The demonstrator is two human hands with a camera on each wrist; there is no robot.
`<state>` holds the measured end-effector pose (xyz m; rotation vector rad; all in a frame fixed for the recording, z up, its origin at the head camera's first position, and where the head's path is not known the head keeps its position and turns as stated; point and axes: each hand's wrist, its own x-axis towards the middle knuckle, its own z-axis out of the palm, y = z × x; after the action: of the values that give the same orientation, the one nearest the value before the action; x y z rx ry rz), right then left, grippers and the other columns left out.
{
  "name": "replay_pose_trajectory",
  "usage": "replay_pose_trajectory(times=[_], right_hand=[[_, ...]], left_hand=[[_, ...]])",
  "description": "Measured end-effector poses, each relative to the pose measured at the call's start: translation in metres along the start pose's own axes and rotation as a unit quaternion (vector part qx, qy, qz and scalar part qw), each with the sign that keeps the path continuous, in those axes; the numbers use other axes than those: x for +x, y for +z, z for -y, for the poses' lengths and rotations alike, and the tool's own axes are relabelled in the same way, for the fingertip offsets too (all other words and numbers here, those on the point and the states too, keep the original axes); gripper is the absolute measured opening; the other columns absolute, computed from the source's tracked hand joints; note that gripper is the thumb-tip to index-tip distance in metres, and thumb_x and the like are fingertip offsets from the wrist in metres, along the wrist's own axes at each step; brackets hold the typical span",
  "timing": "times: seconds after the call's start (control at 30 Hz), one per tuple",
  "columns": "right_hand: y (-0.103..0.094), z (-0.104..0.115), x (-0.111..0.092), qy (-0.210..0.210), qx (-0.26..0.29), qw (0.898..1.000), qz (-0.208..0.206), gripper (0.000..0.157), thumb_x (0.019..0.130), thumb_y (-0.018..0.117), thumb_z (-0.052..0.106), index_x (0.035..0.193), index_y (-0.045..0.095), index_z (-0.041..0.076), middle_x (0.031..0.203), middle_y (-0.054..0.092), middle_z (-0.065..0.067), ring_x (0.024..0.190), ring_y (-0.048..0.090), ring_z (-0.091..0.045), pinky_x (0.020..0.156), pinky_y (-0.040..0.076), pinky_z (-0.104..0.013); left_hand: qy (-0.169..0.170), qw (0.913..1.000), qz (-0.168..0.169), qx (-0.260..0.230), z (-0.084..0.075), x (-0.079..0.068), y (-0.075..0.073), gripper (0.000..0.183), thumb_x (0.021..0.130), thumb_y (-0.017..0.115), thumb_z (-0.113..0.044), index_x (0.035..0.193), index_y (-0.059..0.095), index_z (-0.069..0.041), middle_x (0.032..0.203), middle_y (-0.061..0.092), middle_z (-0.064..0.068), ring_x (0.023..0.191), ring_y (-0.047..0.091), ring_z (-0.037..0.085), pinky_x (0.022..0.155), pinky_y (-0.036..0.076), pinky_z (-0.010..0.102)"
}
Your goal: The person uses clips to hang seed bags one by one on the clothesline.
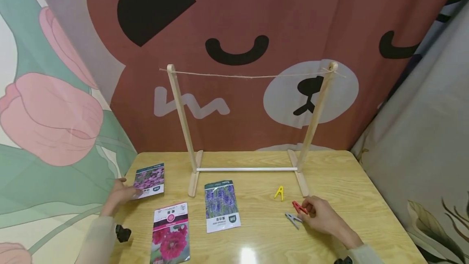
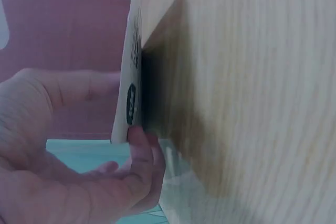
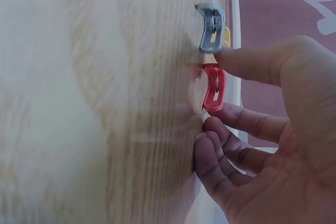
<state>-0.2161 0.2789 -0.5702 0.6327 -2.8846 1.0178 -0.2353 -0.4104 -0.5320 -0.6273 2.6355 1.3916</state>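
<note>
My left hand (image 1: pixel 122 194) pinches the near left corner of a seed packet (image 1: pixel 149 177) with pinkish-purple flowers. In the left wrist view, the packet (image 2: pixel 129 72) appears edge-on, thumb on one side and fingers on the other, its shadow on the tabletop. Over at the right, my right hand (image 1: pixel 321 215) holds a small red clothespin (image 1: pixel 299 207) between thumb and forefinger; its other fingers curl near the table. Beside that lies a grey clothespin (image 1: pixel 293 220), close to the thumb tip in the right wrist view. A yellow clothespin (image 1: pixel 279 193) stands farther back.
A wooden frame (image 1: pixel 316 117) with a string (image 1: pixel 234 76) tied across its top and a white bar (image 1: pixel 247 169) low down stands at the back. A lavender seed packet (image 1: pixel 221 205) and a magenta-flower packet (image 1: pixel 170 234) lie on the wooden table (image 1: pixel 267 231). Printed curtains surround it.
</note>
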Motion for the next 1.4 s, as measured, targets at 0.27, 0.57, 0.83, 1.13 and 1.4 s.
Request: replay_pose_trajectory(times=[0.27,0.57,0.83,1.13,1.4], right_hand=[[-0.002,-0.001,0.004,-0.008,0.001,1.000,0.009,0.027,0.086,0.090,0.021,0.094,0.067,0.010,0.081,0.058,0.003,0.070,0.048,-0.002,0.061,0.042,-0.022],[0.001,-0.003,0.005,-0.020,-0.005,1.000,0.017,0.026,0.084,0.091,0.018,0.092,0.067,0.013,0.080,0.059,0.008,0.070,0.049,0.001,0.062,0.044,-0.022],[0.004,-0.002,0.004,-0.013,-0.005,1.000,0.009,0.025,0.081,0.091,0.012,0.090,0.068,0.013,0.079,0.059,0.008,0.068,0.049,0.000,0.060,0.044,-0.022],[0.001,0.002,0.007,0.006,0.008,1.000,0.004,0.019,0.083,0.086,0.009,0.091,0.069,0.014,0.082,0.058,0.005,0.070,0.051,-0.004,0.061,0.044,-0.022],[-0.007,0.010,0.016,0.031,0.001,0.999,-0.013,0.020,0.083,0.087,0.007,0.095,0.071,0.012,0.086,0.062,0.003,0.076,0.057,-0.009,0.066,0.048,-0.025]], left_hand=[[-0.010,0.9989,0.045,-0.003,-0.007,-0.010,-0.004,0.117,0.088,0.086,-0.024,0.155,0.001,0.022,0.154,0.017,0.048,0.141,0.027,0.058,0.123,0.023,0.070],[-0.001,0.9979,0.063,0.012,-0.014,-0.018,-0.008,0.094,0.096,0.078,-0.020,0.151,0.018,0.028,0.143,0.042,0.046,0.127,0.055,0.051,0.110,0.049,0.058],[0.016,0.9987,0.040,-0.026,-0.020,-0.018,-0.013,0.067,0.106,0.061,-0.015,0.149,0.032,0.026,0.097,0.072,0.009,0.082,0.068,0.014,0.075,0.059,0.030],[0.054,0.9979,-0.022,-0.027,-0.032,-0.027,-0.014,0.053,0.104,0.051,-0.011,0.143,0.042,0.023,0.101,0.069,0.019,0.083,0.067,0.017,0.071,0.060,0.029],[0.070,0.9958,-0.057,-0.017,-0.040,-0.032,-0.010,0.050,0.101,0.049,-0.011,0.140,0.048,0.021,0.110,0.064,0.028,0.085,0.066,0.018,0.072,0.061,0.029]])
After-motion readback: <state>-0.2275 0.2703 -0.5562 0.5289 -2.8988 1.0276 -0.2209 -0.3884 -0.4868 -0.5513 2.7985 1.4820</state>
